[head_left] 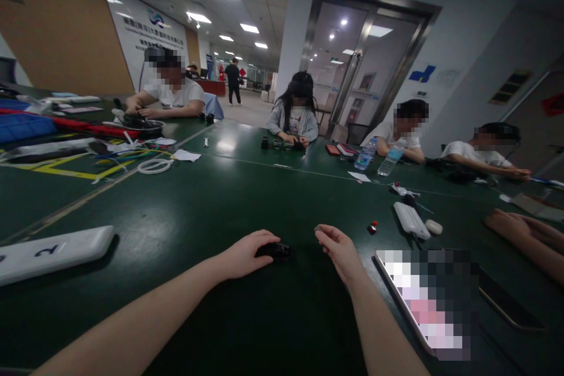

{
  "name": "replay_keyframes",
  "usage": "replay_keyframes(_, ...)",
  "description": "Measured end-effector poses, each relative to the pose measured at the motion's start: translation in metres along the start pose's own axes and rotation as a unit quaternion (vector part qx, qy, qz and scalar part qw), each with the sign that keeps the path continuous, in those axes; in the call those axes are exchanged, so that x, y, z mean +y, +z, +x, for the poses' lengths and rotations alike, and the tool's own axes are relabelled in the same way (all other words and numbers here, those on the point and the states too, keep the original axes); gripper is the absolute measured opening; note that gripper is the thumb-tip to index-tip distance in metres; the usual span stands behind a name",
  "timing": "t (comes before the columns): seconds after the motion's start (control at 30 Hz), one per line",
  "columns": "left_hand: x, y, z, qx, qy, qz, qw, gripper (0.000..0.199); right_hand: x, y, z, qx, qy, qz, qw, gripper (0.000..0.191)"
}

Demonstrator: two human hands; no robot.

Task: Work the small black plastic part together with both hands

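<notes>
On the dark green table (pixel 176 205), my left hand (pixel 248 254) has its thumb and fingers closed around the left end of a small black object (pixel 281 251). To the right of it, my right hand (pixel 337 245) is raised slightly, thumb and index finger pinched together at a small greyish thing whose kind I cannot make out. A gap of table lies between the black object and my right hand. A small red and black piece (pixel 372 227) rests to the right of my right hand.
A white numbered case (pixel 57 251) lies at left, a phone (pixel 423 305) at right. Beyond it are a white power bank (pixel 410 220) and another person's hands (pixel 511 224). Two bottles (pixel 365 154) and a coiled white cable (pixel 155 166) stand or lie farther off. Several people sit around.
</notes>
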State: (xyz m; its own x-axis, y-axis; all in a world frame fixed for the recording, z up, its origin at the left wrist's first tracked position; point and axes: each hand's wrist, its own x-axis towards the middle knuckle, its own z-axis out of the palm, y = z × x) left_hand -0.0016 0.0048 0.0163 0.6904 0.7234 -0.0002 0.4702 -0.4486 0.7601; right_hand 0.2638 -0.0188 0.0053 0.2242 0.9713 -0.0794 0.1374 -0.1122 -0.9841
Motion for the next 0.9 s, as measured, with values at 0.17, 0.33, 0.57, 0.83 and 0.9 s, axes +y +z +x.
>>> replay_keyframes(0.17,0.002,0.001,0.0,0.006,-0.001,-0.001,1.0,0.046,0.001,0.0,0.001,-0.011,0.012,0.012,1.0,0.043)
replay_keyframes(0.33,0.0,0.002,0.001,0.016,0.025,0.009,1.0,0.047,0.002,0.001,0.001,-0.01,0.026,0.055,0.998,0.041)
replay_keyframes(0.57,0.003,0.003,0.001,0.014,0.015,0.013,1.0,0.044,0.004,0.004,0.0,-0.006,0.02,0.029,0.999,0.041)
replay_keyframes(0.83,0.001,0.004,0.001,0.021,0.023,0.008,0.999,0.042,0.001,0.007,-0.004,-0.029,0.004,-0.054,0.998,0.041)
replay_keyframes(0.9,-0.001,0.005,0.002,0.024,0.023,0.011,0.999,0.043,-0.003,0.014,-0.009,-0.034,-0.029,-0.071,0.996,0.037)
